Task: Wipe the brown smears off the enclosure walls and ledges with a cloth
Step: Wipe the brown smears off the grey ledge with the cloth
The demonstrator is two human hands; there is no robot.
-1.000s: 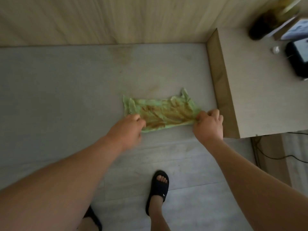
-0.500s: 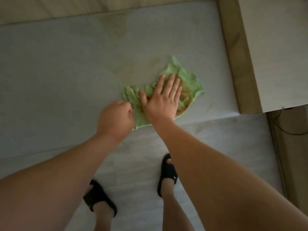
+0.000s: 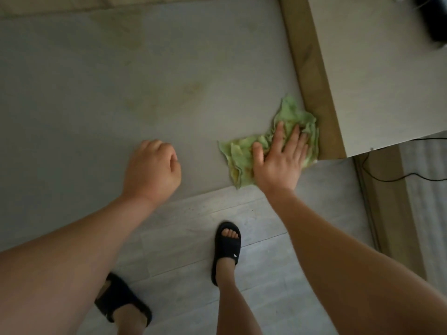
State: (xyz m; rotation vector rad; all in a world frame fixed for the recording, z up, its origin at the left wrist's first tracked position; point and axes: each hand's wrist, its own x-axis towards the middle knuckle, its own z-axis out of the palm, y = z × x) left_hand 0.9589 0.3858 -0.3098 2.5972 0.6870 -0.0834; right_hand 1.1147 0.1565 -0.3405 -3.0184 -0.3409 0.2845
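A crumpled green cloth (image 3: 242, 155) with brown stains lies on the grey ledge (image 3: 84, 97), pushed up against the side wall (image 3: 312, 76) of the enclosure at the right. My right hand (image 3: 280, 160) presses flat on the cloth with straight, spread fingers. My left hand (image 3: 152, 170) rests on the ledge to the left of the cloth, fingers curled, holding nothing. Faint brown smears (image 3: 188, 90) remain on the ledge surface above and left of the cloth, and another faint one (image 3: 125, 27) sits near the back wall.
A higher light-wood shelf top (image 3: 377, 68) stands right of the side wall, with a dark object (image 3: 435, 18) at its far corner. Black cables (image 3: 399, 175) run on the floor at right. My feet in black sandals (image 3: 227, 250) stand on the pale floor planks.
My right hand slid the cloth rightward across the ledge to the side wall. My left hand let go of the cloth and now rests apart from it.
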